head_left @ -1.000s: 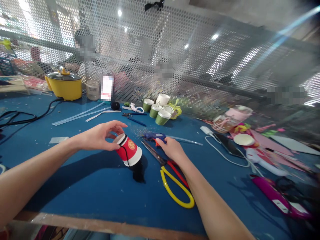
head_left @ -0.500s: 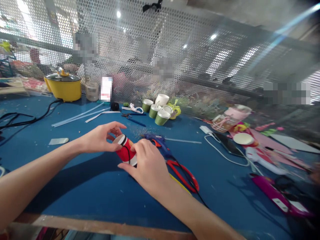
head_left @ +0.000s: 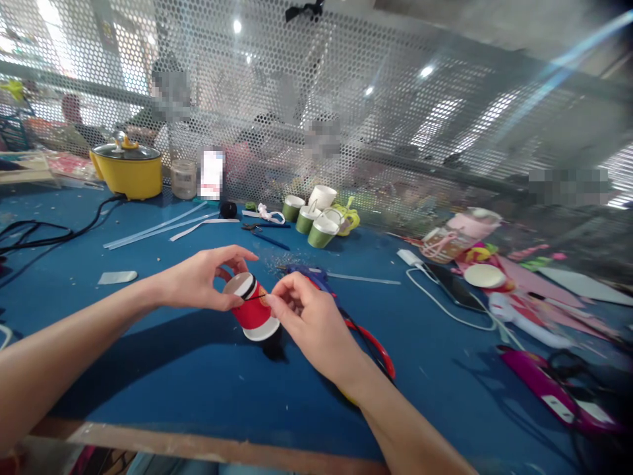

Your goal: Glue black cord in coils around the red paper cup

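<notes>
Along the near left of the blue surface point(head_left: 173, 386), room for moving is given up to the edge point(head_left: 173, 443). By the curved left grip point(head_left: 200, 280), the red cup point(head_left: 254, 316) is held tilted at centre. The black cord point(head_left: 256, 298), previously draped down its side, is now pinched seemingly taut by the right grip point(head_left: 311, 316), leaving that side uncrossed; rightward, room is narrowed by glue gun point(head_left: 321, 277) and scissors point(head_left: 383, 353).

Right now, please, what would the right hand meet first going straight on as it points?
The right hand would probably meet the red cup first, though the exact gap is unclear.
</notes>
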Demonstrator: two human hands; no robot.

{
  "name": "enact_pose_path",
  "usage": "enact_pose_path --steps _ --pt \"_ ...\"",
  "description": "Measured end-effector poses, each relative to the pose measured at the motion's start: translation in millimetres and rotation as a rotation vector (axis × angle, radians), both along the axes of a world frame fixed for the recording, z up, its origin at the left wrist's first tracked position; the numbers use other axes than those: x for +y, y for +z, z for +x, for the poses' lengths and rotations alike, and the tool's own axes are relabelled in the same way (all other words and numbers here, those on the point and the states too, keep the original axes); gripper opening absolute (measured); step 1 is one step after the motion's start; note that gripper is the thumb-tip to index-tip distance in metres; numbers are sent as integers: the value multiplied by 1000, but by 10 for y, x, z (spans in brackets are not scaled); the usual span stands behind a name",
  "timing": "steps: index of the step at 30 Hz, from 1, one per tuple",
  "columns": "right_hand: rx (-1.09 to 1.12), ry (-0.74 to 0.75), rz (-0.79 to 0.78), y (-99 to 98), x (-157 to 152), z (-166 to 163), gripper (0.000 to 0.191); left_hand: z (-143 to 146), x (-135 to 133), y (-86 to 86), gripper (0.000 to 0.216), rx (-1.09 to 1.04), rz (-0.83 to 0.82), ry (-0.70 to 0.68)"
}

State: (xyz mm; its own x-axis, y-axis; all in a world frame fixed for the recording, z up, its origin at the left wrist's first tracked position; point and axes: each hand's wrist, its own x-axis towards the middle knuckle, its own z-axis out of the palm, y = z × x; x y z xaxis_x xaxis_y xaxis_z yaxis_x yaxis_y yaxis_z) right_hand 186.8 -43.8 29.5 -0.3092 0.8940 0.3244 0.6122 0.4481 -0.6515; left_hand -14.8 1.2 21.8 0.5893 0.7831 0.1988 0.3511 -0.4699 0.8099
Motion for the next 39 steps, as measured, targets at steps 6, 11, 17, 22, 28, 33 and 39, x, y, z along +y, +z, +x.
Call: enact_pose_path --steps 6,11,17,22,28,33,39 --pt "-144 94 230 78 7 40 8 4 -33 13 53 9 30 -54" --pt "-140 103 332 70 3 34 13 -3 -33 10 53 12 22 -67" --pt "-134 92 322 25 58 21 12 -2 -38 29 52 19 15 -79" --pt "-130 76 257 -1 84 16 11 8 -43 33 52 20 30 -84" --pt "-141 89 234 -25 104 2 12 1 -38 26 53 -1 21 -119" --pt "-148 87 239 -48 117 -3 12 -12 -35 22 52 -24 -11 -148" --pt "-144 89 244 -68 126 -11 13 -22 -34 15 52 -39 -24 -172"
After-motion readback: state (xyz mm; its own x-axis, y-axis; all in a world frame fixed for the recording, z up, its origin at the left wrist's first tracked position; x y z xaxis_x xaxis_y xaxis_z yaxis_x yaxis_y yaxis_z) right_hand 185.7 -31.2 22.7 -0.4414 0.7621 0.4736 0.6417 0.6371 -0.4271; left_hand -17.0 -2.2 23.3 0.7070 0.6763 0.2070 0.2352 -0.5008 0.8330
